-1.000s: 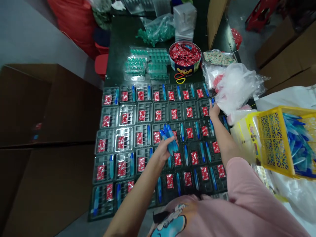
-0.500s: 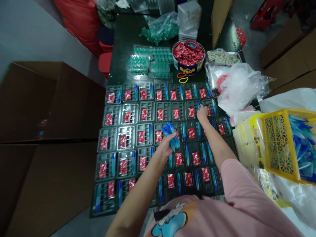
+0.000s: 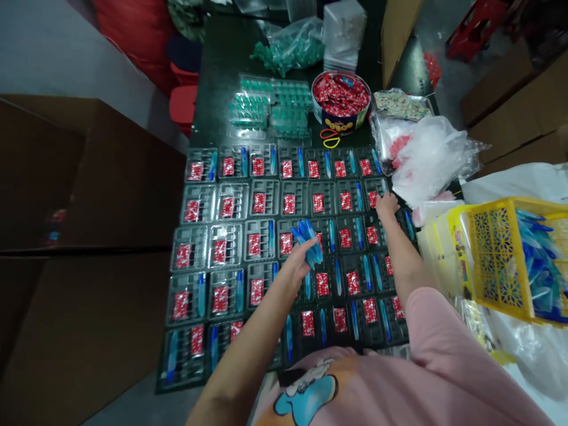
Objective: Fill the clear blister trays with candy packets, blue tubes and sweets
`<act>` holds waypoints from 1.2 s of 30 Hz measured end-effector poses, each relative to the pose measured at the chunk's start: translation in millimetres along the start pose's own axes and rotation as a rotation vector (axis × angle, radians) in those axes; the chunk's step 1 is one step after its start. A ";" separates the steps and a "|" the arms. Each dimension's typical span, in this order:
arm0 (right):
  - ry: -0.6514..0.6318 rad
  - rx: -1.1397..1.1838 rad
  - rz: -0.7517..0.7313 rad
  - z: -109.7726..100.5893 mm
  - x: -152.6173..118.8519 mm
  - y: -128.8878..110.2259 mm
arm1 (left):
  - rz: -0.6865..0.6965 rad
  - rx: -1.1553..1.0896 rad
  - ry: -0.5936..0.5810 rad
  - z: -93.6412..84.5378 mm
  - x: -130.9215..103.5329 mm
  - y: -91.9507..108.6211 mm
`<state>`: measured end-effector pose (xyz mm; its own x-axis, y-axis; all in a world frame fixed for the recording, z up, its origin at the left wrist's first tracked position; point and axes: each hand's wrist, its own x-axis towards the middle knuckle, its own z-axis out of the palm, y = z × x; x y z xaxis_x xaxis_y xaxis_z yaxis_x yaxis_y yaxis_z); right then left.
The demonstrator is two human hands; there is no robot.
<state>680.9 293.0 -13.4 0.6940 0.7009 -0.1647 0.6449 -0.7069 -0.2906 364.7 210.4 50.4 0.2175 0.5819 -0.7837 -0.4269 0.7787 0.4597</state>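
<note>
My left hand (image 3: 301, 259) is closed around a bunch of blue pens (image 3: 307, 236), held above the middle trays. My right hand (image 3: 387, 205) is at the right end of the second row, its fingers closed at the lower end of a pale blue pen (image 3: 384, 186) in a tray; the fingertips are partly hidden. Just left, a blue pen (image 3: 359, 196) lies in the right slot of a clear plastic tray (image 3: 351, 187) beside a red packet (image 3: 345, 200). Trays with red packets stand in rows; several in the second and third rows hold no pen.
A yellow basket (image 3: 497, 260) of blue pens stands at right. Beyond the rows are a round tin (image 3: 339, 122) of red packets, scissors (image 3: 330, 138), green pieces in clear trays (image 3: 288, 112) and plastic bags (image 3: 426, 160). Cardboard boxes (image 3: 89, 319) stand at left.
My right hand has moved right from one second-row tray to the end tray, leaving a blue pen in the former. My left hand still holds its bunch, almost in place.
</note>
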 end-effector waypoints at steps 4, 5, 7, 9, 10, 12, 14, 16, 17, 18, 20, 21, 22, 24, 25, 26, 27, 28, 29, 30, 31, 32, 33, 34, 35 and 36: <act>-0.150 0.249 -0.309 -4.2 -49.4 -28.0 | 0.052 -0.017 0.030 4.4 12.2 -5.2; -0.307 0.366 -0.409 -2.3 -70.3 -37.5 | 0.073 -0.032 0.037 5.3 15.8 -6.8; -0.707 0.554 -0.540 4.2 -114.6 -53.1 | 0.117 -0.075 0.048 5.8 22.8 -9.7; -0.912 0.682 -0.564 12.4 -152.8 -61.5 | 0.152 -0.126 0.044 4.7 27.9 -11.7; -0.941 0.728 -0.549 16.3 -166.6 -63.0 | 0.162 -0.145 0.035 3.6 29.5 -12.2; -0.934 0.780 -0.498 22.6 -180.4 -62.3 | 0.161 -0.164 0.017 0.7 30.7 -11.7; -0.888 0.781 -0.434 26.6 -175.5 -59.8 | 0.146 -0.168 0.031 -2.9 30.1 -9.2; -0.754 0.719 -0.383 29.1 -155.5 -58.7 | 0.123 -0.159 0.079 -7.0 28.4 -5.4; -0.652 0.663 -0.367 30.4 -141.9 -59.2 | 0.112 -0.152 0.104 -9.2 27.4 -3.4; -0.544 0.594 -0.353 32.1 -127.2 -60.6 | 0.101 -0.145 0.127 -11.5 26.2 -1.6; -0.386 0.434 -0.330 37.1 -98.5 -65.6 | 0.085 -0.131 0.152 -16.3 23.3 1.0; -0.344 0.362 -0.317 40.6 -86.1 -68.9 | 0.085 -0.127 0.156 -18.7 21.6 1.7; -0.319 0.303 -0.308 44.6 -75.7 -72.6 | 0.089 -0.122 0.157 -21.1 19.7 2.1; -0.297 0.225 -0.296 52.8 -61.4 -80.0 | 0.099 -0.109 0.152 -25.2 15.5 2.4; -0.286 0.205 -0.296 56.3 -57.5 -83.5 | 0.104 -0.101 0.148 -27.0 13.4 2.6; -0.272 0.194 -0.296 58.9 -55.6 -86.7 | 0.106 -0.094 0.146 -28.6 11.6 2.8; -0.260 0.189 -0.296 60.4 -55.7 -89.7 | 0.105 -0.087 0.146 -30.1 10.2 3.1; -0.247 0.192 -0.301 60.7 -58.1 -92.4 | 0.103 -0.084 0.146 -31.5 9.5 3.5; -0.232 0.205 -0.313 59.7 -62.8 -95.0 | 0.102 -0.085 0.147 -32.8 9.5 3.8; -0.221 0.231 -0.334 57.8 -70.1 -97.4 | 0.105 -0.091 0.146 -34.1 10.4 4.0; -0.227 0.272 -0.369 55.2 -80.0 -99.6 | 0.112 -0.102 0.145 -35.4 12.1 4.1; -0.267 0.328 -0.417 52.3 -92.3 -101.7 | 0.126 -0.115 0.144 -36.6 14.4 3.9; -0.352 0.393 -0.471 49.4 -106.4 -103.6 | 0.146 -0.129 0.141 -37.8 17.2 3.6; -0.489 0.460 -0.525 46.6 -121.7 -105.2 | 0.170 -0.145 0.135 -38.9 20.1 3.3; -0.657 0.523 -0.565 44.2 -137.0 -106.5 | 0.193 -0.165 0.123 -39.9 22.9 3.2; -0.811 0.582 -0.580 42.2 -151.5 -107.5 | 0.211 -0.190 0.104 -40.9 25.3 3.2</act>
<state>492.9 266.8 3.0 -0.2041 0.9103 -0.3602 0.4076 -0.2555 -0.8767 333.0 218.1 15.0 0.0196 0.6910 -0.7226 -0.6118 0.5799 0.5379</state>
